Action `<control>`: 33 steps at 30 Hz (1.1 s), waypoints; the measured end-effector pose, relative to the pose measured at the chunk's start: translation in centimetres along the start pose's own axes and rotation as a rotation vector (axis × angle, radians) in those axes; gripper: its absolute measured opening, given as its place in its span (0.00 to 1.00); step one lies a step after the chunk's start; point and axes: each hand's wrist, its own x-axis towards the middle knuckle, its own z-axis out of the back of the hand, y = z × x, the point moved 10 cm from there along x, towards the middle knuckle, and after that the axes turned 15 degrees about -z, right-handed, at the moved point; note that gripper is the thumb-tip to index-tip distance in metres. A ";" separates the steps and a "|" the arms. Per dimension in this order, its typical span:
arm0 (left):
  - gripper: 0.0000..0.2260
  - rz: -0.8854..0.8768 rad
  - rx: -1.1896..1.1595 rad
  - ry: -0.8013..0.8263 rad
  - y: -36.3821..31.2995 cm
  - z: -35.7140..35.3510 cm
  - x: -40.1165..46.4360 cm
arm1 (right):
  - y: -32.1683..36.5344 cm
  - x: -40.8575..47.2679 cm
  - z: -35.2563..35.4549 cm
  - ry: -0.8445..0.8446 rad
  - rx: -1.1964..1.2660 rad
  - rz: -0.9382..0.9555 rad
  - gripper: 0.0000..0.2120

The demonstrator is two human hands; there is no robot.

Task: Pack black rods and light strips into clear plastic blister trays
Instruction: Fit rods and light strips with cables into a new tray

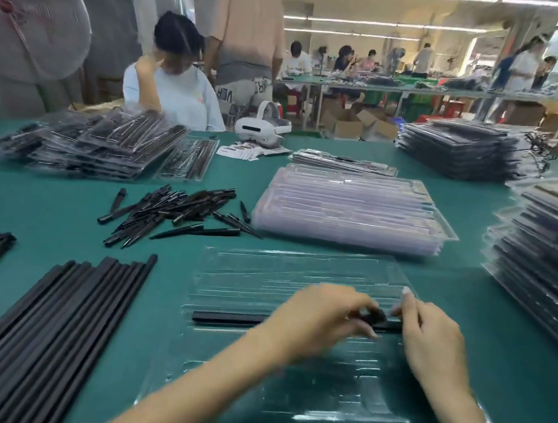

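Note:
A clear blister tray [263, 278] lies open on the green table in front of me. A long black rod [225, 317] lies across a groove in its middle. My left hand [321, 319] pinches a small black piece at the rod's right part. My right hand [429, 337] holds the rod's right end with curled fingers, touching the tray. A row of long black rods [44, 334] lies at the left, and a heap of short black spikes [174, 210] sits beyond it.
A stack of empty clear trays [353, 209] stands behind the open tray. Filled trays are piled at the far left [98, 144], far right [460, 147] and right edge [549, 250]. A white headset [262, 130] sits at the back. A person [174, 76] sits opposite.

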 end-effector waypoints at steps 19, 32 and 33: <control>0.28 0.236 0.235 0.354 0.3 -8.5 -3.2 | -1.3 0.0 1.3 -0.048 0.151 -0.035 0.24; 0.21 0.416 0.194 -0.069 5.3 3.2 -9.3 | 2.5 -4.0 -1.5 0.085 -0.175 0.197 0.10; 0.20 0.455 0.263 -0.118 6.6 5.8 -10.9 | 3.2 -4.8 -2.1 0.110 -0.177 0.244 0.09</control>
